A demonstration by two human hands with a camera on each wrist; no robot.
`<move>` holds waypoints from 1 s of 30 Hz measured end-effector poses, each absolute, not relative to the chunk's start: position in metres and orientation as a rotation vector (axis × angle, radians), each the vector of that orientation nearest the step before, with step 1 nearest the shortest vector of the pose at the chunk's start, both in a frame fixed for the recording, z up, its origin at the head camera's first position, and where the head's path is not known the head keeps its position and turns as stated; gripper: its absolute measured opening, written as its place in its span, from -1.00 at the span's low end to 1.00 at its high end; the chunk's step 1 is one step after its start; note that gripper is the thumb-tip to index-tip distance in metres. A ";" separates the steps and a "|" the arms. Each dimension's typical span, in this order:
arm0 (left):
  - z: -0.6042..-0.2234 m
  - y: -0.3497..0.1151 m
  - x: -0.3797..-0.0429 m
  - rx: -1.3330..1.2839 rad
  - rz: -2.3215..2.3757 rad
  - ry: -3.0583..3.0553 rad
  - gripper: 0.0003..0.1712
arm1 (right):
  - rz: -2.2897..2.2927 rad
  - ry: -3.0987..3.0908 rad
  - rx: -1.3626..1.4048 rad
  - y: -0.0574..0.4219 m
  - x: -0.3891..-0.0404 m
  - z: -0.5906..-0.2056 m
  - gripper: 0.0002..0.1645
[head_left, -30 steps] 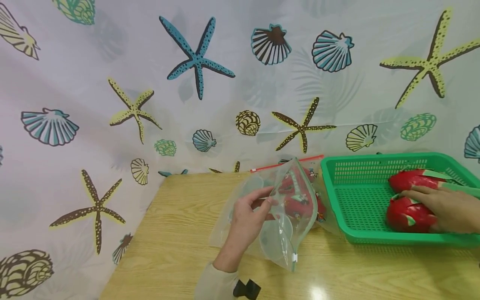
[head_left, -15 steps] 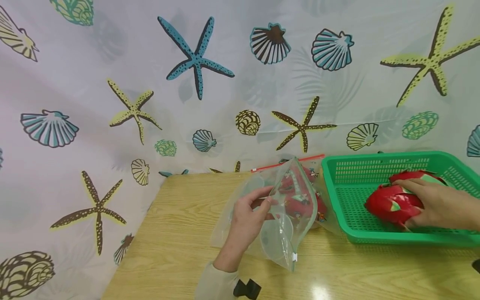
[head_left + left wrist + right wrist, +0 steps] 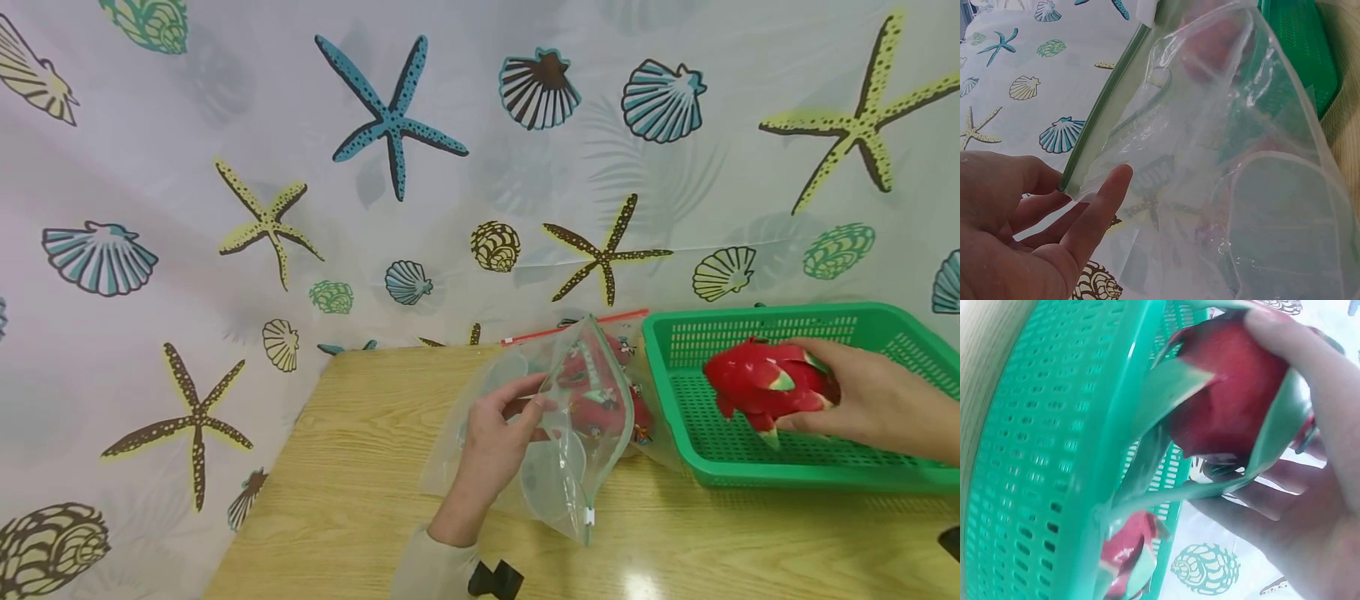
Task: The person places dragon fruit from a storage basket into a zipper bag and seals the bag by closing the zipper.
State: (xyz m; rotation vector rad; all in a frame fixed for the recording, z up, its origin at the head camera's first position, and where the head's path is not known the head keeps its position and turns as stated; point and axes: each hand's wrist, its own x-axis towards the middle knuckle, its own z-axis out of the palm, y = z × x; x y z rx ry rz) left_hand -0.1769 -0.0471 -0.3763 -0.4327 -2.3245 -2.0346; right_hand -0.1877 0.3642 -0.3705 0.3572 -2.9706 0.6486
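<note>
My left hand (image 3: 495,437) holds the edge of a clear zip bag (image 3: 551,483) with a green seal and a white slider; the bag's mouth gapes to the right. In the left wrist view the thumb and fingers pinch the green seal (image 3: 1088,128) at its end. A red dragon fruit (image 3: 757,383) with green-tipped scales is gripped from the right by my right hand (image 3: 888,400), raised within the green basket (image 3: 750,475). Another dragon fruit (image 3: 1125,556) lies in the basket in the right wrist view; the held fruit and hand hide it from the head view.
Behind the clear bag lies a second bag with a red seal (image 3: 626,316), with red fruit inside it. The basket stands on the wooden table (image 3: 360,450) at the right. A cloth with starfish and shell prints (image 3: 450,167) hangs behind and at the left.
My right hand has drawn the dragon fruit leftward and lifted it off the basket floor, turning it a little. My left hand and the bag have stayed in place.
</note>
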 end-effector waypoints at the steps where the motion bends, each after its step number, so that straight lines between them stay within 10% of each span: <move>1: -0.376 -0.047 -0.177 -0.434 -2.034 -2.324 -0.66 | 0.660 -2.960 0.344 0.363 -0.187 -0.369 0.21; 30: -0.380 -0.046 -0.178 -0.429 -2.057 -2.320 -0.65 | 0.987 -2.825 0.102 0.321 -0.172 -0.340 0.15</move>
